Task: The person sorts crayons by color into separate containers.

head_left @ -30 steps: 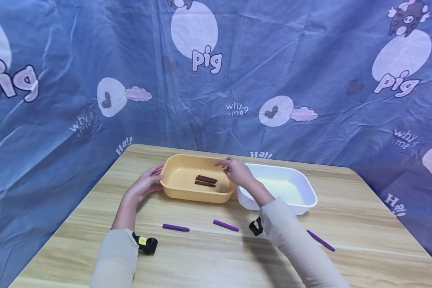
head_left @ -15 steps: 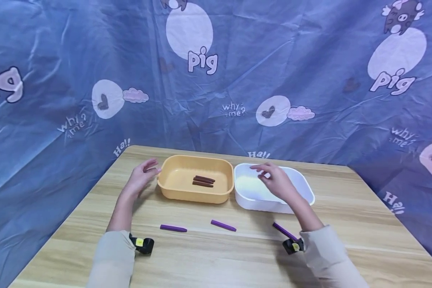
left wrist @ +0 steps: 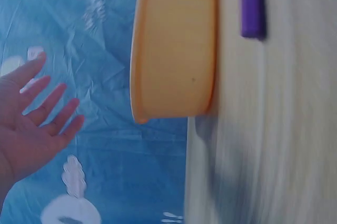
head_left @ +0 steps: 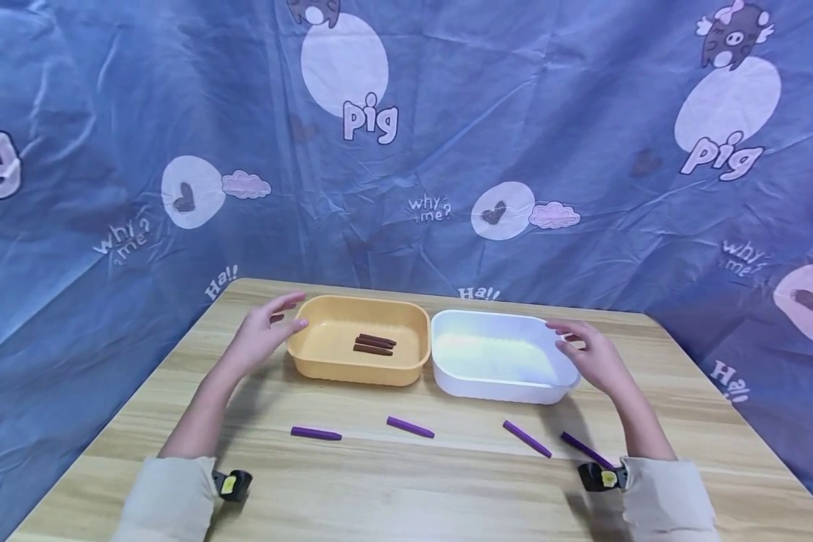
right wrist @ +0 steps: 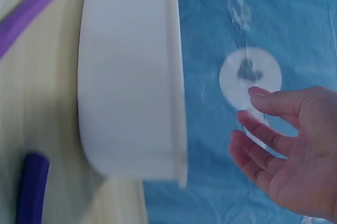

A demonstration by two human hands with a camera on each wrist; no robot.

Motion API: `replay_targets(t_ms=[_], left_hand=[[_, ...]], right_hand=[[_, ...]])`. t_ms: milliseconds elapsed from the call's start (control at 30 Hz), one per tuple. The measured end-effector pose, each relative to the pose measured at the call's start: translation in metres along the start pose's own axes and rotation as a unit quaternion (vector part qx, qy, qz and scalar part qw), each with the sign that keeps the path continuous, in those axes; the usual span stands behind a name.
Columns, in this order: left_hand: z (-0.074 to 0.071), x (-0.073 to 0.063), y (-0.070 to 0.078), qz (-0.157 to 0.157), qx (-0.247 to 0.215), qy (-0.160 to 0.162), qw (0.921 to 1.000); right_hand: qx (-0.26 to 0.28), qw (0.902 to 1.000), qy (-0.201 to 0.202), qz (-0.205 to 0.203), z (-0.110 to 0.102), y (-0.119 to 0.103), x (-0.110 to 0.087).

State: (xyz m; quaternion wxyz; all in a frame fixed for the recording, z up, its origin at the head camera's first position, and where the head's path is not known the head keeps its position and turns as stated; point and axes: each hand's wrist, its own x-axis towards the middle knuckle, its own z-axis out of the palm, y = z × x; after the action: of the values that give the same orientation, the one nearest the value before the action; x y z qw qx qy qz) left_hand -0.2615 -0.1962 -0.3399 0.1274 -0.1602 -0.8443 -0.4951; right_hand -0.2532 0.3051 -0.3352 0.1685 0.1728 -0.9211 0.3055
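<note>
My left hand [head_left: 260, 336] hovers by the left end of the yellow-orange plastic basin [head_left: 359, 374]; its fingers are spread in the left wrist view and hold nothing. Several brown crayons [head_left: 374, 351] lie together inside that basin. To its right stands a white plastic basin [head_left: 491, 389]. My right hand [head_left: 595, 358] is at the white basin's right end, fingers loosely bent and holding nothing; the right wrist view shows a gap between hand and basin. In front of the basins lie purple crayons: one at left [head_left: 316, 433], another [head_left: 410, 427], a third [head_left: 527, 439], plus a darker one [head_left: 586, 449].
The wooden table [head_left: 379, 489] carries everything. A blue printed cloth [head_left: 406, 150] hangs behind it and along both sides. The two basins stand side by side, close to the table's back edge.
My right hand has moved right, from over the yellow-orange basin, across the white one, to its right end. My left hand has come off the yellow-orange basin's rim. The head view has shifted slightly.
</note>
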Motion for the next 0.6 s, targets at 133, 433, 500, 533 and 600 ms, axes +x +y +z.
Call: replay_targets(t_ms=[133,433,500,533,600], left_hand=[[0.001,-0.013,0.005,0.052,0.044,-0.015,0.9976],[0.005,-0.050,0.006,0.213,0.156,-0.060,0.9626],[0.005,-0.056,0.003,0.240,0.185,-0.075,0.9500],[0.005,-0.059,0.002,0.251,0.195,-0.084,0.9443],[0.005,-0.063,-0.001,0.269,0.209,-0.104,0.9344]], right_hand=[[0.010,0.9989,-0.017,0.043,-0.004,0.018,-0.008],[0.192,0.9607,-0.118,0.162,-0.002,0.043,-0.026],[0.225,0.9504,-0.129,0.172,-0.002,0.046,-0.027],[0.238,0.9463,-0.133,0.174,-0.003,0.047,-0.028],[0.255,0.9400,-0.140,0.177,-0.003,0.050,-0.028]])
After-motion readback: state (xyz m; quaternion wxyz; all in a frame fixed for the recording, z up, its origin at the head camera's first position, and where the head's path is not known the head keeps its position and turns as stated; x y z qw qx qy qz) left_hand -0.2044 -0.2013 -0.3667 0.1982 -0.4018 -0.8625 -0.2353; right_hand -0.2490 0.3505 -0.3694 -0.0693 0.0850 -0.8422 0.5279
